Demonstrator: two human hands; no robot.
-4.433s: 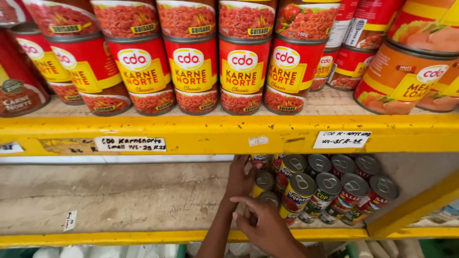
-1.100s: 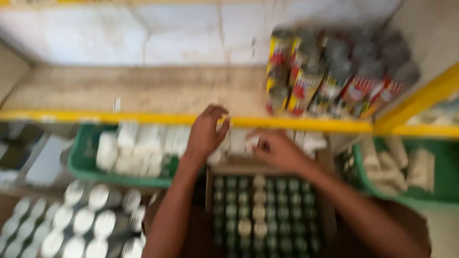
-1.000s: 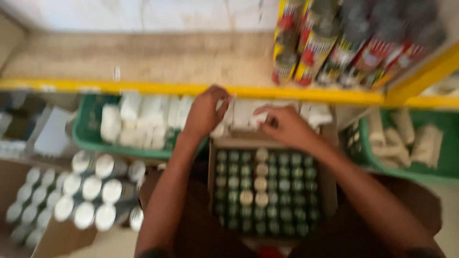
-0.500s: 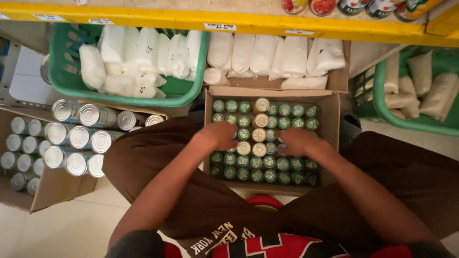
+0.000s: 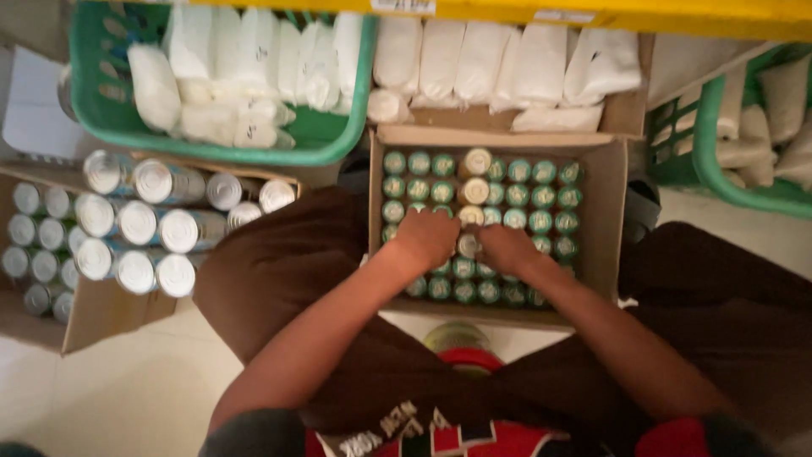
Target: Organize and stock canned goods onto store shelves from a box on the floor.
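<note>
A cardboard box point(image 5: 605, 220) of small cans point(image 5: 541, 196), green-topped with a central row of pale tops, is sitting on the floor between the person's knees. A green basket point(image 5: 347, 144) of white packets point(image 5: 237, 76) is lying behind it; a second box of larger silver cans point(image 5: 139, 224) is standing to the left. Both forearms are reaching down and forward. The left hand point(image 5: 427, 239) and right hand point(image 5: 505, 250) are resting knuckles-up on the cans, fingers curled around cans in the pale row; the exact grip cannot be told.
</note>
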